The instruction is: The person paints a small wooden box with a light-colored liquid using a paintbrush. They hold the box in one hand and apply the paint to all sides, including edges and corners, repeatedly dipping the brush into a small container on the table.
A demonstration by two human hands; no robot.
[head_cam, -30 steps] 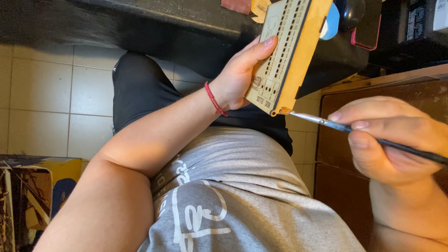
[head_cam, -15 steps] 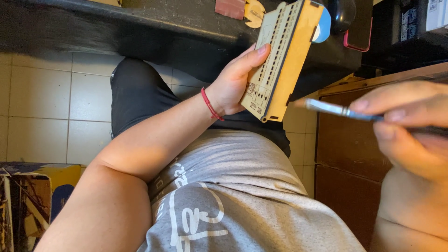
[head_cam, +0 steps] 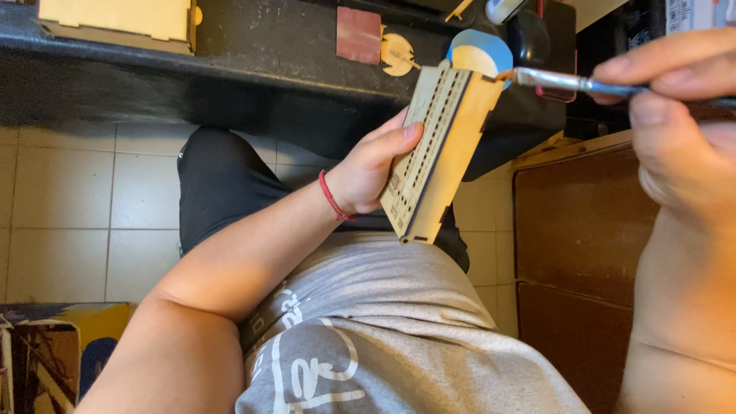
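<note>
Head view: the left hand (head_cam: 376, 165) is closed around a flat wooden piece (head_cam: 438, 149) pierced with rows of small slots, thumb across its slotted face, fingers hidden behind. The piece's long axis runs steeply up and away from the left wrist, its upper end tilted toward the right hand (head_cam: 678, 126). That hand pinches a thin paintbrush (head_cam: 571, 81), fingers shut tight on the handle, the shaft lying nearly level and pointing back toward the left hand. The bristle tip meets the piece's top corner, so the piece sits in the left hand's grip, well apart from the right hand. Beyond both hands lies a black table (head_cam: 253, 46).
</note>
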